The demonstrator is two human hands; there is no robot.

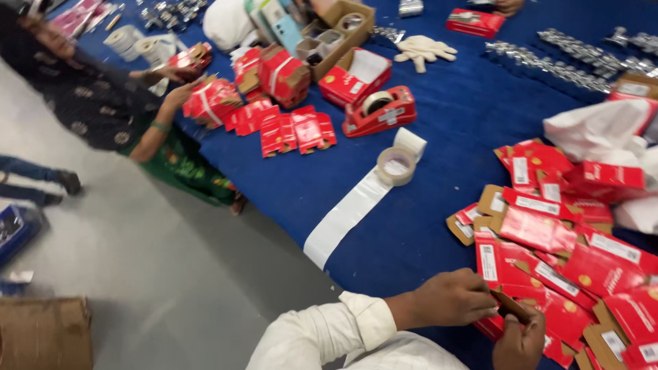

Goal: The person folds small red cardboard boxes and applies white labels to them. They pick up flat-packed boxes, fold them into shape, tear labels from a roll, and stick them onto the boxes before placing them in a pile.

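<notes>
the left hand [449, 298], coming out of a white cuffed sleeve [336, 329], is closed with its fingertips pinched on one end of a small flat brown cardboard piece [510, 306]. the right hand [519, 344], cut off by the lower edge of the view, grips the other end of the same piece, fingers curled under it. the piece is held just above the near edge of a heap of flattened red cardboard cartons with white labels [569, 253], which spreads over the blue cloth-covered table [439, 157].

taking that heap as the landmark: to its left and a little further off lies a roll of beige tape [396, 166], sitting on a long white strip of label backing [349, 212] that runs toward the table's near edge. beyond the roll stands a red tape dispenser [380, 112]. further left of the heap, across the table, are rows of folded red cartons [291, 130], where another person's hand [179, 92] touches a bundle of them. far behind the heap lie a pair of white cotton gloves [421, 49] and a row of shiny metal fittings [569, 65]. right beside the heap's far end is a crumpled white plastic bag [596, 127].
</notes>
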